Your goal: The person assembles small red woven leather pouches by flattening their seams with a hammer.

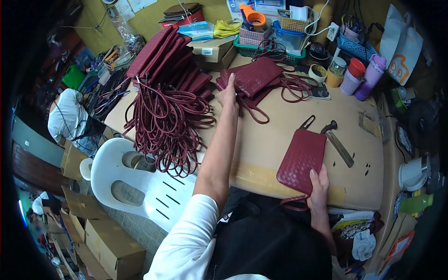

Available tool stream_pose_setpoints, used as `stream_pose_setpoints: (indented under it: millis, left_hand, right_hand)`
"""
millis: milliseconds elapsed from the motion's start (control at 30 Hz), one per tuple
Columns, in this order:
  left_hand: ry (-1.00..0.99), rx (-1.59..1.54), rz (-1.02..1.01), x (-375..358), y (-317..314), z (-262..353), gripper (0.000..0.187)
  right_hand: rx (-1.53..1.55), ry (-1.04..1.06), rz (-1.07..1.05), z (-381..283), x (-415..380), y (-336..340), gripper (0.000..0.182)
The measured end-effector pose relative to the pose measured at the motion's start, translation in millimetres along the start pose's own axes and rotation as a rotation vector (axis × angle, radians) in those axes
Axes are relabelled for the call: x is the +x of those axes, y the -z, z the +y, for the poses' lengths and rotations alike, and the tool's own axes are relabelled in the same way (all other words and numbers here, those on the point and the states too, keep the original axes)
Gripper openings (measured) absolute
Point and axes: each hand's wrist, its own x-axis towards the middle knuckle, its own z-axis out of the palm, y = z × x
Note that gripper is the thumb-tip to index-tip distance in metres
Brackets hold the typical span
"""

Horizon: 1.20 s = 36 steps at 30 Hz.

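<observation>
Right hand (318,186) gripped woven pouch (302,161) by its near end at worktop (280,135) edge, long axis running away. Left hand (228,93), fingers spread flat, reached pouch pile (254,77) far ahead-left.

My view is evenly lit from above — the tan tabletop (280,140) looks bright, with only soft, short shadows. The fisheye lens bends everything near the edges, and the corners fall into black vignette. The far left margin smears — colours fringe and detail blurs.
</observation>
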Motion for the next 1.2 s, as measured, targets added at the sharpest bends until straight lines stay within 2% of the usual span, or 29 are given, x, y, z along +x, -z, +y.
stream_pose_setpoints:
  millis: [67,100,167,200,233,300,367,433,467,500,567,600,633,700,733,767,800,833,867,900,967,1033,1100,1133,1167,1200]
  left_hand:
    - [-0.017,0.336,0.174,29,-3,-10,0.074]
    - [-0.014,0.340,0.168,38,-3,-9,0.074]
    - [0.010,0.586,0.162,50,3,-8,0.074]
    - [-0.019,0.526,0.164,52,3,-8,0.061]
    - [-0.018,0.530,0.160,52,4,-9,0.061]
    - [0.099,0.287,-0.027,48,-1,-6,0.050]
    - [0.136,0.248,-0.050,41,-8,-5,0.045]
    - [0.166,0.124,-0.016,47,-8,-17,0.052]
    - [0.167,0.130,-0.017,49,-4,-25,0.069]
    - [0.088,0.246,0.070,109,12,-69,0.088]
    - [0.036,0.782,0.319,11,-14,-17,0.101]
    - [-0.013,0.821,0.301,-8,-19,-10,0.104]
    - [-0.013,0.822,0.304,3,-17,-21,0.104]
    - [-0.054,0.511,0.088,27,-11,-47,0.109]
    - [-0.011,0.383,0.051,16,-16,-60,0.112]
    - [-0.090,0.395,-0.020,3,-17,-73,0.110]
    - [-0.187,0.235,-0.214,-27,-17,-83,0.102]
    - [-0.045,0.201,-0.370,-27,-9,-111,0.099]
    - [-0.201,0.291,-0.392,-50,-4,-120,0.082]
    - [-0.047,0.469,-0.423,-95,-3,-74,0.060]
    - [0.110,0.812,-0.542,-85,21,-53,0.044]
    - [-0.181,1.589,-0.693,-85,33,4,0.055]
    - [-0.970,1.958,-0.445,-84,40,49,0.060]
    - [-1.257,1.960,-0.301,-65,50,58,0.060]
    - [-1.544,1.937,-0.143,-45,66,63,0.060]
    - [-1.442,2.156,-0.243,-30,91,70,0.059]
  right_hand:
    - [0.012,-0.022,0.012,1,-11,11,0.040]
    - [0.026,-0.044,0.014,2,-14,14,0.040]
    - [0.043,-0.050,0.029,2,-20,17,0.039]
    - [0.063,-0.050,0.036,2,-21,17,0.039]
    - [0.065,-0.049,0.041,4,-23,19,0.039]
    - [0.005,-0.024,0.025,12,-22,23,0.040]
    - [-0.019,-0.007,0.021,17,-22,25,0.040]
    - [-0.041,0.009,0.004,21,-20,25,0.040]
    - [-0.053,0.028,0.007,22,-19,25,0.040]
    - [-0.065,0.044,0.009,23,-19,25,0.040]
    - [-0.060,0.053,0.023,25,-20,26,0.040]
    - [-0.054,0.069,0.047,26,-19,26,0.040]
    - [-0.053,0.066,0.045,27,-19,27,0.040]
    - [-0.020,0.078,0.045,29,-19,30,0.040]
    - [-0.017,0.077,0.041,29,-18,30,0.040]
    - [0.001,0.090,0.059,29,-17,29,0.040]
    - [0.017,0.103,0.076,29,-16,28,0.040]
    - [0.018,0.103,0.068,28,-16,28,0.040]
    - [0.012,0.106,0.092,28,-16,29,0.040]
    - [0.004,0.108,0.117,26,-18,31,0.039]
    - [0.003,0.111,0.115,21,-21,33,0.039]
    - [0.003,0.107,0.115,21,-21,35,0.039]
    - [0.004,0.081,0.041,23,-19,38,0.043]
    - [0.002,0.076,0.038,22,-18,36,0.043]
    - [-0.093,0.083,-0.055,19,-16,33,0.047]
    - [-0.186,0.092,-0.149,18,-15,30,0.051]
